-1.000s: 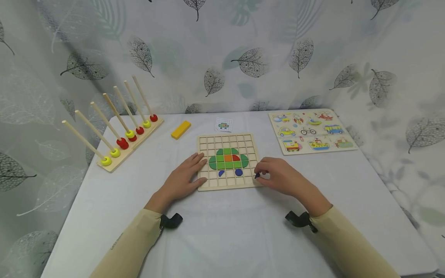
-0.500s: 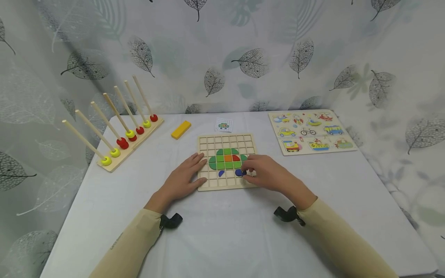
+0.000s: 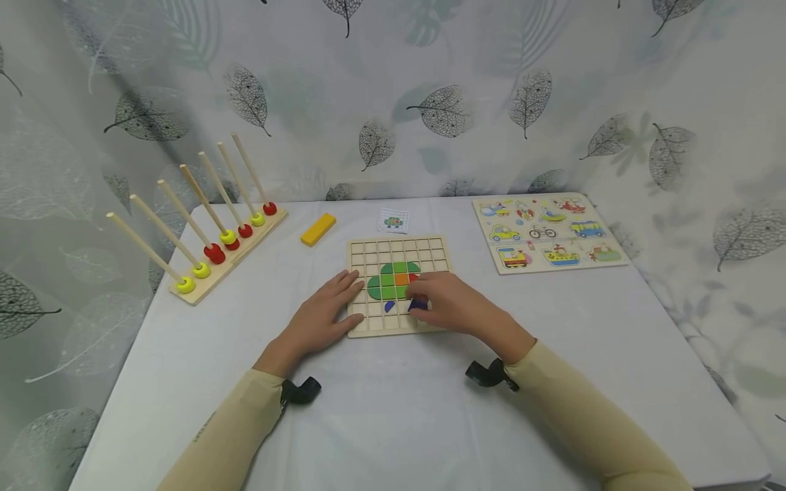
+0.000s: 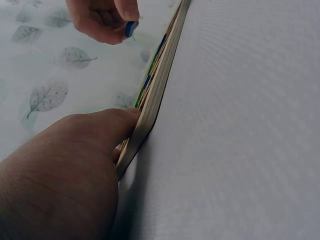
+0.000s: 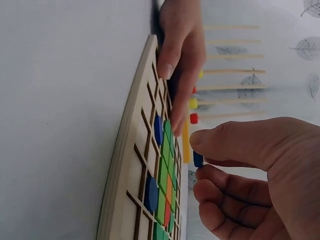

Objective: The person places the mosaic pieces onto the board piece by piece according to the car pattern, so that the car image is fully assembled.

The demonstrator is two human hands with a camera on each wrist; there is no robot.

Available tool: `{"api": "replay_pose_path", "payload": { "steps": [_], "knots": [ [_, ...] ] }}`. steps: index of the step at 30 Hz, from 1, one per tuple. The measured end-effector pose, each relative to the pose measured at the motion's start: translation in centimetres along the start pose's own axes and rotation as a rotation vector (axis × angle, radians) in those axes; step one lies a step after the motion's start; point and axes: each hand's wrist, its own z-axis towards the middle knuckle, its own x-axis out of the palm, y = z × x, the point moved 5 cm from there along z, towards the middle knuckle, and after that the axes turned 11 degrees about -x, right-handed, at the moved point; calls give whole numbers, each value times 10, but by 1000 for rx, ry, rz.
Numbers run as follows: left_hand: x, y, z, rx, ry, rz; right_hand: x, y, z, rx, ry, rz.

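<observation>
A wooden grid board [image 3: 368, 322] lies on the table with green pieces [image 3: 388, 293], an orange square [image 3: 402, 279] and a red piece [image 3: 413, 277] in its cells. My left hand [image 3: 316, 317] rests along the board's left edge, fingers spread, with the thumb on the rim in the left wrist view. Between thumb and fingertips, my right hand [image 3: 460, 303] pinches a small blue piece [image 5: 198, 158] above the board. Below the green shape sits a blue half-round piece [image 3: 389, 307]. A blue round piece [image 5: 151, 194] shows in the right wrist view; my right hand mostly covers it from above.
Behind the board lies a pattern card [image 3: 393, 221], with a yellow box [image 3: 318, 230] to its left. A peg stand [image 3: 230, 256] with red and yellow beads rises at the far left. At the back right is a vehicle picture board [image 3: 549, 233].
My right hand has moved left with the blue piece, from the board's right edge to over its lower middle. My left hand has stayed on the left edge.
</observation>
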Motion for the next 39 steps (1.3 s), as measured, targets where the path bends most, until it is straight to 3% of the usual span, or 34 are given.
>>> {"api": "replay_pose_path", "payload": {
  "steps": [13,24,39],
  "knots": [
    [2,3,1,-2,0,2,14,3,16,-24,9,-11],
    [2,3,1,8,-5,3,27,5,29,61,24,-20],
    [2,3,1,23,-19,-4,31,9,36,10,20,-55]
  ]
}}
